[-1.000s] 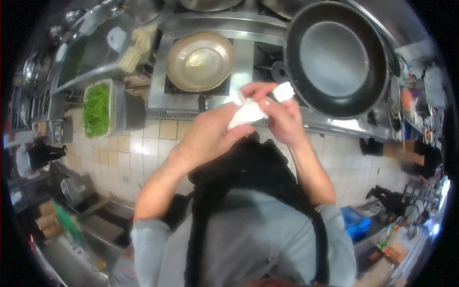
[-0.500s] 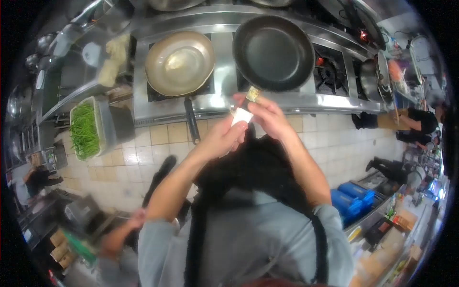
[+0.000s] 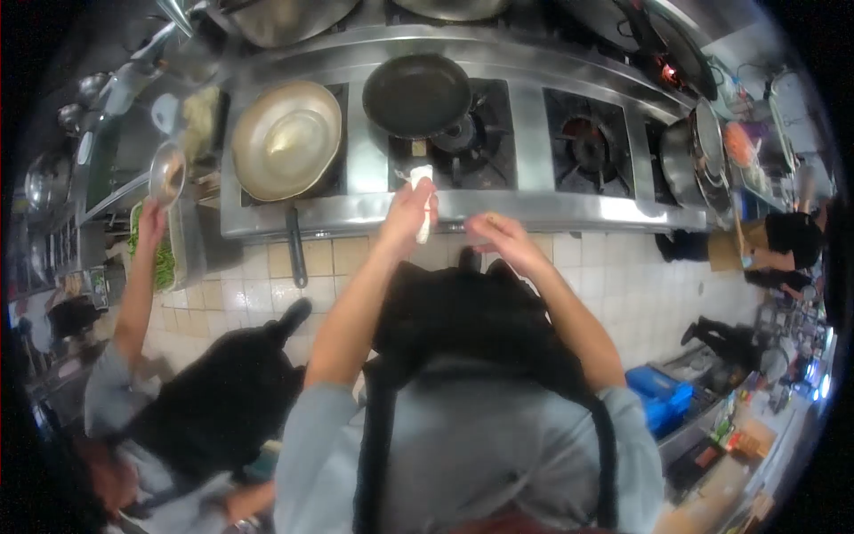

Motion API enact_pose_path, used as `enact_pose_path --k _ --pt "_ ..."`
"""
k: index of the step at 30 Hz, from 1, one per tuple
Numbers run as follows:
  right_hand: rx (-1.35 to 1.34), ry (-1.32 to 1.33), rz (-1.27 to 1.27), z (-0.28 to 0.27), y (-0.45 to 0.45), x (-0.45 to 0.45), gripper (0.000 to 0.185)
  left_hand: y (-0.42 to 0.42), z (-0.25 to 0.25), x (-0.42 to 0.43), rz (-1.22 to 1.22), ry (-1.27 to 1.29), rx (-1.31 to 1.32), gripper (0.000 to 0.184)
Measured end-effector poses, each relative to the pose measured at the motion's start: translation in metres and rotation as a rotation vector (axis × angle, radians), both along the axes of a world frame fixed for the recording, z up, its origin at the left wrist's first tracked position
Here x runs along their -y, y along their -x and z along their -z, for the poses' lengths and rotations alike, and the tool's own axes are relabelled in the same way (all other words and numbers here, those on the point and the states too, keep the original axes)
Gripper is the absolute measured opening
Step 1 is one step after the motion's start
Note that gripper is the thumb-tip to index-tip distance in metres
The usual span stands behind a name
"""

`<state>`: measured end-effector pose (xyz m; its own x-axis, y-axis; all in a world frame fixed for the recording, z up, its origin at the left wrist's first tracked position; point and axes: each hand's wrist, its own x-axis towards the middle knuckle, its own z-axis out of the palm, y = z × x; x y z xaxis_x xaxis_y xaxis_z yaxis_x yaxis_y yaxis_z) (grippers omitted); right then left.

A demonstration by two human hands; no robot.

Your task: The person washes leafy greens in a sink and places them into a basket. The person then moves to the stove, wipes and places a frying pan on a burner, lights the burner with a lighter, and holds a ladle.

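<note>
My left hand point(image 3: 407, 216) is closed on a white cloth point(image 3: 422, 230), which is wrapped around the handle of a dark frying pan point(image 3: 416, 96). The pan is over the left side of a burner; whether it touches the grate cannot be told. To the right, apart from the cloth, my right hand point(image 3: 503, 240) is loosely open with its fingers bent and nothing visible in it. A lighter steel pan point(image 3: 287, 141) rests on the left burner, a shiny pool of liquid inside, its black handle point(image 3: 296, 247) pointing toward me.
At the left, a co-worker's hand point(image 3: 153, 220) holds a small round strainer or ladle point(image 3: 167, 175) above the container of greens point(image 3: 165, 265). Another burner point(image 3: 587, 142) is right of the dark pan. Pots point(image 3: 680, 160) stand farther right; other people are beyond.
The dark pan has shifted left and looks smaller. My right hand has come away from the cloth and handle, while my left keeps hold. A co-worker's arm has reached in at the left.
</note>
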<state>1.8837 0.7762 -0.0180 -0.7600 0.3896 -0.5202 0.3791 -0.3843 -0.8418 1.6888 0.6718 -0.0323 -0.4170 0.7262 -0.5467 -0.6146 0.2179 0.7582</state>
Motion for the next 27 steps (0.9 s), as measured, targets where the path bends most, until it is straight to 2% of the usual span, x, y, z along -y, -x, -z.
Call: enact_pose_path --k 1,2,3,4,5,8,10,11,14,16,17,19,20,22,27 --pt "-0.017 0.001 -0.017 0.003 -0.008 -0.012 0.035 -0.01 0.016 -0.016 -0.081 0.017 0.03 0.029" --pt "0.032 -0.027 -0.035 0.007 -0.014 -0.02 0.034 -0.017 0.036 -0.026 -0.031 -0.056 0.037 0.034" --pt "0.075 -0.051 -0.079 0.012 -0.016 -0.025 0.032 -0.026 0.049 -0.038 -0.029 -0.008 0.026 0.04" --pt "0.077 -0.045 -0.114 0.019 -0.017 -0.032 0.031 -0.039 0.056 -0.045 -0.064 -0.031 0.162 0.042" --pt "0.052 -0.031 -0.048 0.013 -0.014 -0.029 0.031 -0.046 0.07 -0.053 -0.011 -0.007 0.143 0.044" --pt "0.04 0.13 0.053 0.036 0.0 -0.031 0.036 -0.067 0.077 -0.067 -0.056 0.005 0.084 0.045" --pt "0.022 0.24 0.046 0.057 0.002 -0.029 0.037 -0.07 0.063 -0.061 0.06 0.07 0.062 0.043" --pt "0.022 0.244 0.039 0.062 0.006 -0.027 0.037 -0.063 0.034 -0.053 0.17 0.114 0.076 0.044" --pt "0.086 0.316 0.08 0.063 0.017 -0.013 0.036 -0.052 0.056 -0.046 0.169 0.182 0.076 0.047" --pt "0.07 0.404 0.117 0.066 0.016 -0.013 0.032 -0.046 0.085 -0.056 -0.039 0.13 0.253 0.052" --pt "0.084 0.392 0.143 0.071 0.014 -0.013 0.031 -0.038 0.067 -0.061 -0.078 0.223 0.184 0.044" --pt "0.143 0.367 0.209 0.056 0.018 -0.011 0.034 -0.029 0.056 -0.071 -0.192 0.209 0.225 0.027" --pt "0.156 0.361 0.228 0.056 0.018 -0.014 0.034 -0.026 0.057 -0.077 -0.139 0.17 0.131 0.025" --pt "0.075 0.426 0.326 0.056 0.017 -0.014 0.036 -0.024 0.055 -0.083 -0.08 0.07 0.192 0.026" --pt "0.047 0.419 0.332 0.056 0.027 -0.011 0.037 -0.007 0.072 -0.101 0.018 0.034 0.164 0.028"
